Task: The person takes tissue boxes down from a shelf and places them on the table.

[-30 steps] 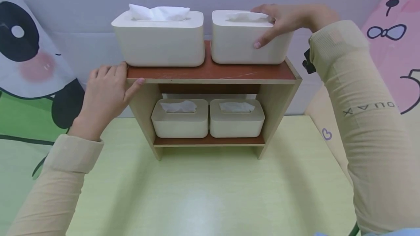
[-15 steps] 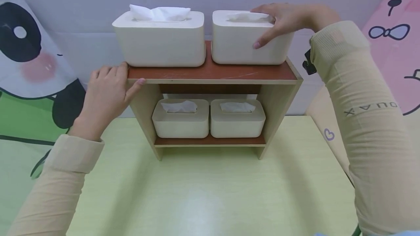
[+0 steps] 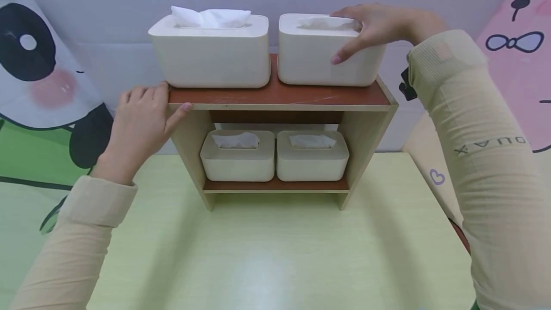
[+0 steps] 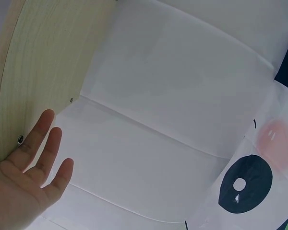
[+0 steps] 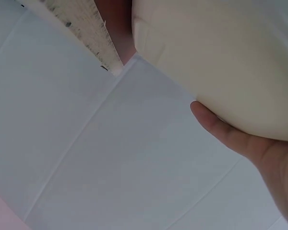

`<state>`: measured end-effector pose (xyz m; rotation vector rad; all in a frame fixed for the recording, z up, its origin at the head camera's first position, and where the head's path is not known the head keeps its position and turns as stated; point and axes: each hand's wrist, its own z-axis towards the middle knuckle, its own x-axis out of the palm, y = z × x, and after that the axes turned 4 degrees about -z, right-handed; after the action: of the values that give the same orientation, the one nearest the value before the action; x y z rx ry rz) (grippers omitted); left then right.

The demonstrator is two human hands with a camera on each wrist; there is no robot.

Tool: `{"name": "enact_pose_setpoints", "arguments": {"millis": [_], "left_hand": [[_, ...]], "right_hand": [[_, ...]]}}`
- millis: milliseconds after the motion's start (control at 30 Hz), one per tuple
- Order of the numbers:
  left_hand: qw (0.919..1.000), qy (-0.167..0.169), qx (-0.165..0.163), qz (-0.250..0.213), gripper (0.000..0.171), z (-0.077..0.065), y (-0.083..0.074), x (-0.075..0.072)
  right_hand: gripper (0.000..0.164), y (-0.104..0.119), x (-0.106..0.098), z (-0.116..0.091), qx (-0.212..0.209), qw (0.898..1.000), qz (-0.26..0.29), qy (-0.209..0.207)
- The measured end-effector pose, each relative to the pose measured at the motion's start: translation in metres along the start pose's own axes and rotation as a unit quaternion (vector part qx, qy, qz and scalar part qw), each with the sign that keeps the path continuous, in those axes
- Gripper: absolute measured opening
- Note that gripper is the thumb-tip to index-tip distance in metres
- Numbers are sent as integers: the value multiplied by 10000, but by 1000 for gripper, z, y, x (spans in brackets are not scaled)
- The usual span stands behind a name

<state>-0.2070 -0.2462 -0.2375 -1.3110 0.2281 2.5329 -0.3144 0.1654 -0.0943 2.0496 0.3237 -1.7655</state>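
Note:
A white tissue box (image 3: 327,61) stands at the right end of the small shelf's red-brown top (image 3: 241,95). My right hand (image 3: 379,25) grips its right end, thumb on the front face and fingers at the back, partly hidden. In the right wrist view, the fingers of the right hand (image 5: 245,143) lie against the box (image 5: 211,62). Left of it is another tissue box (image 3: 211,61) with tissue sticking up. My left hand (image 3: 139,130) rests at the shelf's upper left corner, thumb across the front edge. In the left wrist view, its fingers extend beside the side panel (image 4: 48,62).
Two more tissue boxes, a left one (image 3: 237,161) and a right one (image 3: 313,161), sit side by side on the lower board (image 3: 275,186). The shelf stands on a pale green table (image 3: 258,248). Cloth with cartoon prints (image 3: 512,18) hangs behind and at the sides.
The right forearm has shifted slightly to the right, and a dark red edge now shows beside the sleeve. Both hands keep their places on the box and shelf.

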Motion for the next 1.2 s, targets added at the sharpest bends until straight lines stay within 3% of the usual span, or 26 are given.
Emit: {"name": "enact_pose_setpoints", "arguments": {"millis": [600, 900, 1200], "left_hand": [[9999, 48, -95, -30, 59, 1, 0, 3], [9999, 45, -109, -68, 60, 2, 0, 3], [9994, 203, -201, -170, 61, 3, 0, 2]], "right_hand": [[100, 0, -1, -4, 87, 9997, 33, -241], [94, -13, -5, -15, 115, 9983, 162, -540], [89, -34, -12, -27, 351, 9973, 321, -556]]}}
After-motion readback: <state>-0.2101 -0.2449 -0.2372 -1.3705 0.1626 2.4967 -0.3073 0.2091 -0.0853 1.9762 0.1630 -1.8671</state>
